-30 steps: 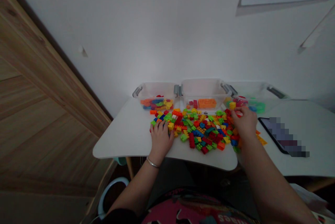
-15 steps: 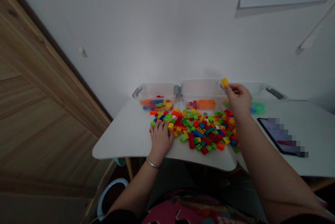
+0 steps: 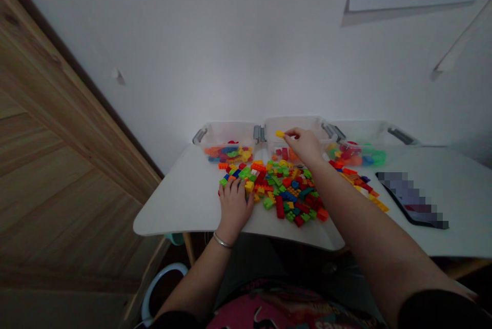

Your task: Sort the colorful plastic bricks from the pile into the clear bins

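Between the fingertips of my right hand (image 3: 305,145) is a small yellow toy brick (image 3: 280,134). That hand is raised over the middle clear plastic bin (image 3: 294,123), which has a few red and orange bricks in its bottom. My left hand (image 3: 235,203) lies with its fingers spread on the left edge of the heap of colourful toy bricks (image 3: 288,193). A yellow brick (image 3: 249,186) sits beside its fingers. My right forearm hides part of the heap.
The left clear bin (image 3: 230,129) and the right clear bin (image 3: 369,129) hold mixed coloured pieces. A tablet or phone (image 3: 413,201) lies on the right of the white table (image 3: 172,201). The wall stands close behind the bins.
My right hand has moved left and a little down with the yellow brick, from beside the right bin to over the middle one. My left hand has stayed on the heap.
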A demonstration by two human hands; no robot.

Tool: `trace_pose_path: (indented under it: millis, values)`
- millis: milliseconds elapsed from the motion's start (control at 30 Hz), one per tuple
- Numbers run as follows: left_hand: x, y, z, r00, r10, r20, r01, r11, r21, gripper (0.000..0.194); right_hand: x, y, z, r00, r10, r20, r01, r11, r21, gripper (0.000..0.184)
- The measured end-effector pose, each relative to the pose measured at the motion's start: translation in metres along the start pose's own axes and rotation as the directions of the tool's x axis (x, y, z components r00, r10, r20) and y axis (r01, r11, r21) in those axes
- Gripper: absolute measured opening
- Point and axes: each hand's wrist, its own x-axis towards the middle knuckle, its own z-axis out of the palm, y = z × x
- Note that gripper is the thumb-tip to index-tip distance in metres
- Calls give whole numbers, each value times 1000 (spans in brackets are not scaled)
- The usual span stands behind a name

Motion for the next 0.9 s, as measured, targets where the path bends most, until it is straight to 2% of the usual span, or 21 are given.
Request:
trace_pose_path:
  millis: [133,267,500,633,800,900]
  values:
    - [0,0,0,1000,4,-2,-4,1000,-1,41,-3,-10,3,999,16,41,-8,981,-195,34]
    - [0,0,-1,1000,2,-1,-2,1000,-5,41,-2,-12,3,994,3,107,34,940,-340,42]
    - [-1,-1,-1,1000,4,5,-4,1000,-8,42,-4,-12,0,986,-26,163,87,921,-380,46]
    - [-1,-1,0,1000,7,7,-7,1000,-3,41,-5,-9,-2,993,-44,112,71,965,-254,39]
    - [1,0,0,1000,11,-3,-11,1000,3,42,-17,0,-7,977,-179,-113,187,980,64,29]
    - [1,0,0,1000,12,-7,-12,1000,-1,41,-33,6,-15,968,-164,-188,201,959,200,27]
